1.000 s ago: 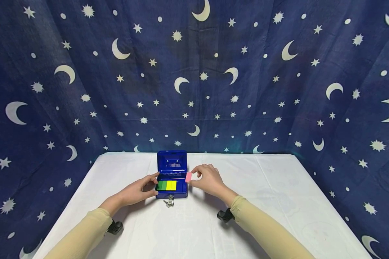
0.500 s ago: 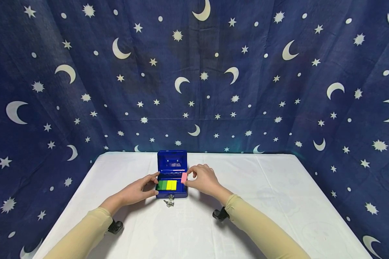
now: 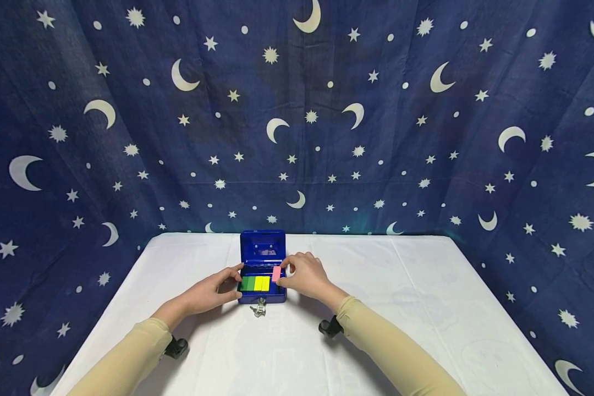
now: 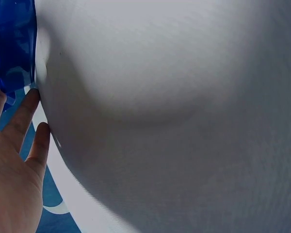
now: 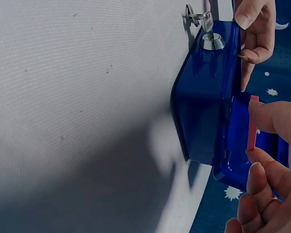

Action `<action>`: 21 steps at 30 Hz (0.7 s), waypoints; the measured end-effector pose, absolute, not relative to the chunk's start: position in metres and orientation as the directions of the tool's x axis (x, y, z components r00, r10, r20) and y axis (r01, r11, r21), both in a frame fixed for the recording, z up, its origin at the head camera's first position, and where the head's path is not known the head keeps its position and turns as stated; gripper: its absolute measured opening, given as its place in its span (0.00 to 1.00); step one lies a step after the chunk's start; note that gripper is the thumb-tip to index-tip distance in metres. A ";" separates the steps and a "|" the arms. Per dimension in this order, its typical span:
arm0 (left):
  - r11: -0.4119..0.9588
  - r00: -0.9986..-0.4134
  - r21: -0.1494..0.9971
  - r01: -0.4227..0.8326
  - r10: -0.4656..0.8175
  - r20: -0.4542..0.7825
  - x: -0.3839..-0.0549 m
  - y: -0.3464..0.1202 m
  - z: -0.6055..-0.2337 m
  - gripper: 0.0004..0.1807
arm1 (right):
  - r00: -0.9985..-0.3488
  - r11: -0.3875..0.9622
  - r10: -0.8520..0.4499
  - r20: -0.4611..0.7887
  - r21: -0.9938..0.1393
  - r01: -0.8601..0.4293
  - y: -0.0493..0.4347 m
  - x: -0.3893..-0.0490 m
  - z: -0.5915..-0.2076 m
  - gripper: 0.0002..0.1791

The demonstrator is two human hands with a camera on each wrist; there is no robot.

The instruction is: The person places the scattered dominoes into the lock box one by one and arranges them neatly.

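A blue cash box (image 3: 262, 298) stands with its lid (image 3: 263, 245) raised. Inside lies a row of green dominoes (image 3: 247, 283) and yellow dominoes (image 3: 262, 283). My right hand (image 3: 308, 276) pinches a pink domino (image 3: 276, 274) between thumb and forefinger, over the right part of the box; the right wrist view shows this pink domino (image 5: 253, 124) edge-on. At the box's left side, my left hand (image 3: 210, 290) holds it, thumb near the front corner and fingers toward the back. In the left wrist view, part of the left hand (image 4: 14, 165) and the box's blue surface (image 4: 14, 43) show.
Keys (image 3: 259, 310) hang from the lock at the box's front, seen closer as keys (image 5: 203, 18) in the right wrist view. A white cloth (image 3: 376, 341) covers the table. Behind it hangs a dark blue curtain (image 3: 317, 154) with moons and stars.
My right hand has moved left with the pink domino, from the box's right edge to over its inside. The left hand and the box have stayed in place.
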State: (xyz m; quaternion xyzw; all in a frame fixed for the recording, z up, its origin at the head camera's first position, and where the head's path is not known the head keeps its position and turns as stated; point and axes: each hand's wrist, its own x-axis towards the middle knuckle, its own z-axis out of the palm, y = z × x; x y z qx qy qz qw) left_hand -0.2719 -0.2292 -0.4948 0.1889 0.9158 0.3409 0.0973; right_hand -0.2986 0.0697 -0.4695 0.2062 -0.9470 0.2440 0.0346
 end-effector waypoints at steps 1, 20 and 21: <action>0.697 -0.910 0.660 0.280 0.412 -0.048 -0.272 -0.229 -0.495 0.20 | -0.914 0.797 -0.372 0.163 -0.449 -0.404 0.069 -0.299 -0.470 0.22; 0.700 -0.909 0.655 0.286 0.414 -0.045 -0.273 -0.229 -0.496 0.21 | -0.921 0.848 -0.379 0.089 -0.366 -0.384 0.058 -0.302 -0.471 0.22; 0.699 -0.909 0.656 0.285 0.413 -0.046 -0.272 -0.229 -0.496 0.21 | -0.921 0.851 -0.380 0.087 -0.356 -0.385 0.057 -0.302 -0.472 0.22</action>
